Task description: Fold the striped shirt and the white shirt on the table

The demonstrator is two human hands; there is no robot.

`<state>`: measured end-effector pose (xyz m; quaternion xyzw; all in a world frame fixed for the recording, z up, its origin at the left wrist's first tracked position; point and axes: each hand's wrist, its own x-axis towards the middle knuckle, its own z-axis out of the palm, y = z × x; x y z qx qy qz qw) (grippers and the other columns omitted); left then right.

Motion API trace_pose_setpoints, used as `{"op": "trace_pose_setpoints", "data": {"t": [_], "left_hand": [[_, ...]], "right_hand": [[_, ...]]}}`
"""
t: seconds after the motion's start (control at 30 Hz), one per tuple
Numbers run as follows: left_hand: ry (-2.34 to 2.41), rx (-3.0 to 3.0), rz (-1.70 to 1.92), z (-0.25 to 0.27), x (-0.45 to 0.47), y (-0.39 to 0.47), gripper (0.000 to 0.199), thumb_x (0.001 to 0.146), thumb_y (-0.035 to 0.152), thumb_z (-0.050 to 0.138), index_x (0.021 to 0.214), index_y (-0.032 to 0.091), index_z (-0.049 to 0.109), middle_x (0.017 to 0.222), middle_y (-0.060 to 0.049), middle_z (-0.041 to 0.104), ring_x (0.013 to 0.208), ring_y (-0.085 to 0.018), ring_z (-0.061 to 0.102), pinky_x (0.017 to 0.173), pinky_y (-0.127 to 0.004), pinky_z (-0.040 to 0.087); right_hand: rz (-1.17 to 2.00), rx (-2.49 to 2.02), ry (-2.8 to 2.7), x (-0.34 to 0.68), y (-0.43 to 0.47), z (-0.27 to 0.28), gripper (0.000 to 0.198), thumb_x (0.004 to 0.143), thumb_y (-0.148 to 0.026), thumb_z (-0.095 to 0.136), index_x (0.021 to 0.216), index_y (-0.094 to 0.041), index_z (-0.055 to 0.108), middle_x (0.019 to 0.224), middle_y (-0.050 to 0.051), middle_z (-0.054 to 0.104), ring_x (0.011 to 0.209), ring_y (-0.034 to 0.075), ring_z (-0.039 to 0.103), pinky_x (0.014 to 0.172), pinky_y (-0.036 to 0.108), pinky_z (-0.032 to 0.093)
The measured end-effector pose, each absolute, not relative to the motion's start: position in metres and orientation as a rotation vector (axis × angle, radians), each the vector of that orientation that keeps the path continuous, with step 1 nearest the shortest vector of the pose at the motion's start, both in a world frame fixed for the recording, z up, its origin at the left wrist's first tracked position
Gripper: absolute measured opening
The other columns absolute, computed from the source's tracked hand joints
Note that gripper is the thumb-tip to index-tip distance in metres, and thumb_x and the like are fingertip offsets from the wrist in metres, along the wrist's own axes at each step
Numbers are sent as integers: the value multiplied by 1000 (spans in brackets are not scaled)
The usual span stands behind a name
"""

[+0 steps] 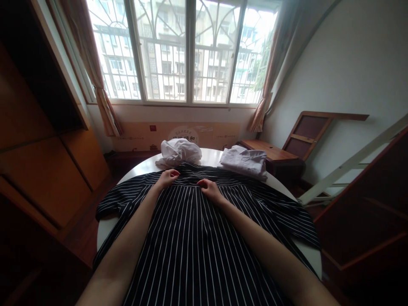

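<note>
A black shirt with white stripes [194,229] lies spread, back side up, over the round white table [314,255]. Its sleeves reach out to both sides and its lower end runs out of view toward me. Near the collar, my left hand [168,177] has its fingers curled together on the cloth. My right hand [210,191] is closed at the shirt's upper back, a little nearer and to the right. The fingertips of both meet the fabric, though the exact pinch is small and partly hidden.
Beyond the collar sits a crumpled white cloth [180,151]. A folded white shirt [244,161] lies at the table's back right. A wooden chair [307,131] and a pale metal frame [344,174] stand to the right, wooden cabinets [47,178] to the left.
</note>
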<state>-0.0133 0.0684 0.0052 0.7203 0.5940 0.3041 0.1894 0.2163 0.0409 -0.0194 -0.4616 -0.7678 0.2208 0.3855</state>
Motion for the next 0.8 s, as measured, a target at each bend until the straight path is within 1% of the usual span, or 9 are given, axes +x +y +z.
{"op": "trace_pose_setpoints", "data": {"t": [0.07, 0.17, 0.23, 0.3, 0.4, 0.57, 0.67, 0.8], "left_hand": [[1431, 2067, 745, 9, 1, 68, 24, 69, 25, 59, 91, 16, 67, 85, -3, 69, 79, -16, 63, 73, -26, 49], [1129, 2095, 541, 5, 21, 66, 28, 62, 26, 66, 87, 15, 68, 77, -3, 67, 71, -15, 61, 65, -25, 47], [1119, 2118, 520, -1, 29, 64, 27, 60, 26, 67, 84, 14, 68, 72, -2, 65, 66, -14, 58, 61, -25, 45], [1182, 2133, 578, -6, 32, 62, 23, 62, 28, 65, 79, 13, 67, 70, -2, 63, 65, -14, 56, 60, -25, 44], [1211, 2137, 636, -11, 30, 59, 21, 65, 31, 62, 76, 13, 67, 71, -3, 62, 68, -14, 56, 62, -25, 44], [1156, 2182, 687, -10, 24, 54, 19, 68, 27, 60, 79, 16, 71, 81, -3, 64, 77, -15, 58, 73, -25, 44], [1153, 2194, 703, -8, 23, 51, 20, 70, 28, 59, 80, 18, 73, 84, -3, 64, 80, -16, 58, 78, -25, 44], [1157, 2158, 707, -7, 23, 48, 24, 72, 33, 59, 84, 19, 73, 83, -4, 64, 81, -16, 58, 77, -25, 44]], "right_hand": [[589, -1175, -1947, 217, 42, -20, 29, 64, -1, 53, 84, -18, 65, 86, 2, 68, 81, 15, 62, 79, 29, 48], [571, -1177, -1988, 219, 41, -19, 22, 63, -5, 57, 80, -17, 65, 84, 3, 67, 80, 16, 61, 76, 29, 47], [533, -1154, -2030, 220, 40, -18, 18, 62, -5, 59, 75, -16, 64, 84, 4, 67, 80, 16, 60, 75, 29, 47], [496, -1108, -2066, 223, 40, -18, 16, 62, -3, 57, 70, -16, 62, 85, 4, 67, 80, 16, 60, 74, 28, 46], [439, -1082, -2082, 225, 41, -18, 20, 63, 1, 51, 65, -16, 62, 87, 5, 67, 80, 15, 60, 73, 27, 46], [369, -1101, -2081, 227, 41, -19, 25, 66, -1, 49, 58, -18, 64, 88, 4, 68, 82, 16, 62, 80, 29, 46], [387, -1099, -2060, 227, 41, -20, 28, 67, -1, 48, 58, -20, 67, 87, 2, 69, 82, 15, 63, 82, 29, 46], [440, -1101, -2026, 227, 43, -21, 31, 67, -2, 47, 62, -21, 70, 86, 1, 69, 81, 15, 64, 82, 30, 47]]}}
